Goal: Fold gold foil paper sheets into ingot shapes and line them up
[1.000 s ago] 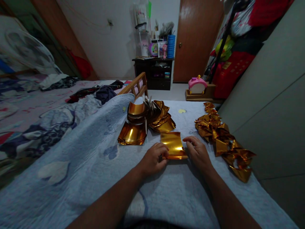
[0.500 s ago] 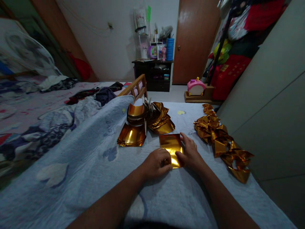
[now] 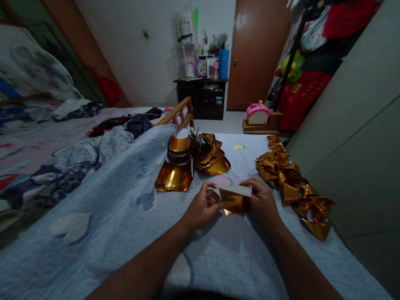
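both hands pinch one gold sheet: left hand (image 3: 202, 206) grips its left edge, right hand (image 3: 261, 201) its right, white underside showing on top. loose gold stack (image 3: 190, 160) just beyond the left hand, folded pieces (image 3: 293, 183) right of the right hand, all on the bed (image 3: 125, 216).

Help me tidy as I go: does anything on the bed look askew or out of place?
Nothing torn or spilled. The gold sheet stack is loose, upper sheets curling and fanning out. The folded gold pieces trail unevenly along the quilt's right side. The held sheet looks fine.
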Demonstrator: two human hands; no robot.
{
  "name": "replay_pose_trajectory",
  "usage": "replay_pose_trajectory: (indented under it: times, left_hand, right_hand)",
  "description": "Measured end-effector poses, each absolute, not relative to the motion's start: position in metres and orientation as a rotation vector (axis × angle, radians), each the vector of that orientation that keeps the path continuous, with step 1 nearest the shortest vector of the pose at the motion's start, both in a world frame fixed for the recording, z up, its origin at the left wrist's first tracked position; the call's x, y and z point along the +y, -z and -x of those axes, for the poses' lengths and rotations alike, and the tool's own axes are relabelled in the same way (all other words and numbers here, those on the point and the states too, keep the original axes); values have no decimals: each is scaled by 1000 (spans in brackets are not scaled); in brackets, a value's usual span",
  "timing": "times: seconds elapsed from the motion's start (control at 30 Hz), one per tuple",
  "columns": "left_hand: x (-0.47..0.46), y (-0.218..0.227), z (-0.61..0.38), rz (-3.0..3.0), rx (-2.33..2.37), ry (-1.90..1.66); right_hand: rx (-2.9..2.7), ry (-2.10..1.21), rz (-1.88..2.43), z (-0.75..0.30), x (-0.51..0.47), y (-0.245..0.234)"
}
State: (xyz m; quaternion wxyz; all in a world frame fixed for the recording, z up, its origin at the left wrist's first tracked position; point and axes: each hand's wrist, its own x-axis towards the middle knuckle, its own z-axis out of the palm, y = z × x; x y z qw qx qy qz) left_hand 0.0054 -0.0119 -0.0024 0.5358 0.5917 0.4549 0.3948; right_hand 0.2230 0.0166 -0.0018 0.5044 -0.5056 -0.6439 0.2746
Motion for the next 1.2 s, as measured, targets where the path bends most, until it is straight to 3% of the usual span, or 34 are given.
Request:
replay_pose_trajectory:
  times: [0.5,0.9,1.2]
  left_hand:
    - [-5,8,-4,-1102,837,-993]
    - [-4,5,2,-1548,1041,-1110]
    - [-1,3,3,-1109,974,-1080]
  right_hand:
    - [-1594,-864,928,-226,12,1]
    - [-1764,-1046,999,-226,7,-6]
    - [-1844,-1132,1010,-224,5,-15]
